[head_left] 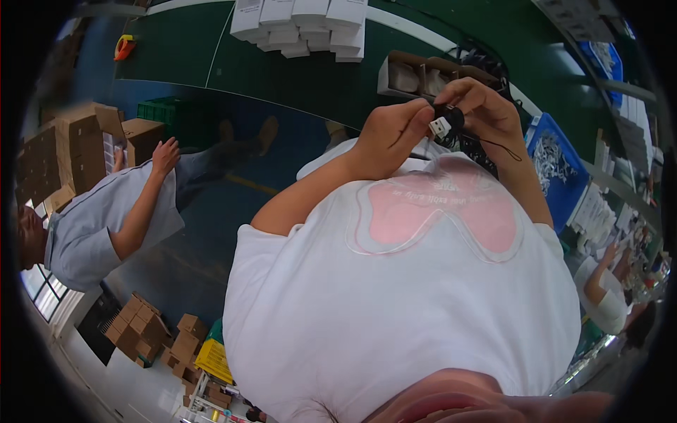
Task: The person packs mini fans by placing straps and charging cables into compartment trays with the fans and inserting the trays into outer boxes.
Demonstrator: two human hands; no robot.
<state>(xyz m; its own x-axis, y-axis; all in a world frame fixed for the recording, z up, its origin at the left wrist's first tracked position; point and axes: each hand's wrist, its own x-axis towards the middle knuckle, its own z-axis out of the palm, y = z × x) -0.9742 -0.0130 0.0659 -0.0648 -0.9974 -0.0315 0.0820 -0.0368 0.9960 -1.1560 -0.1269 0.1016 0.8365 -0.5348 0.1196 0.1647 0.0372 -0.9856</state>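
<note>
My left hand (395, 135) and my right hand (488, 113) meet in front of my chest, over the near edge of the green table (296, 81). Between them is a small black USB cable (455, 116), bunched up, with a pale metal-ended USB plug (440, 127) showing beside my left fingertips. The left thumb and fingers are pinched on it. My right thumb and bent fingers grip its other side. A thin dark loop (504, 147) hangs below my right hand. Part of the cable is hidden by my fingers.
Behind my hands stands a divided cardboard box (386, 76), near a dark cable heap (486, 60). White boxes (303, 21) are stacked at the back. A blue bin (572, 190) of white cables is at right. A person (106, 218) stands left, near cartons (77, 144).
</note>
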